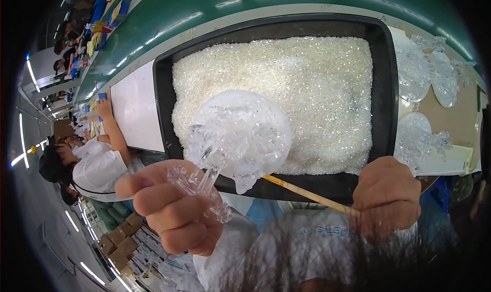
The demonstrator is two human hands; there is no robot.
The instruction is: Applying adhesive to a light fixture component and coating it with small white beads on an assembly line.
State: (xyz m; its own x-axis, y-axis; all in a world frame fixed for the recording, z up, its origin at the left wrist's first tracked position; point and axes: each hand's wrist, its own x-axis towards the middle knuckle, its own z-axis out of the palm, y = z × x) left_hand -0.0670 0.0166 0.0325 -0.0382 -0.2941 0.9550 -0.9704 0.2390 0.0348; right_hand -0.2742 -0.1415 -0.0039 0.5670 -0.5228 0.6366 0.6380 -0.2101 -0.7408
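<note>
My left hand (176,210) is closed around the clear stem of a transparent ornament (240,128) with a round, whitish disc base and clear sculpted pieces on it. The ornament is held tilted over the near edge of a black tray (386,87). A thin wooden-handled brush (312,196) is gripped in my right hand (386,197); its yellowish end touches or lies just by the ornament's lower edge. Glittering whitish granules (307,87) fill the tray beyond both hands. Fine details of the clear pieces merge with the granules behind.
Several similar clear ornaments (411,82) lie on cardboard right of the tray. A white board (135,108) is on the left, and a green surface (215,16) runs behind. Another person (97,164) sits at the left, an arm on the bench. Stacked cardboard boxes (120,243) stand lower left.
</note>
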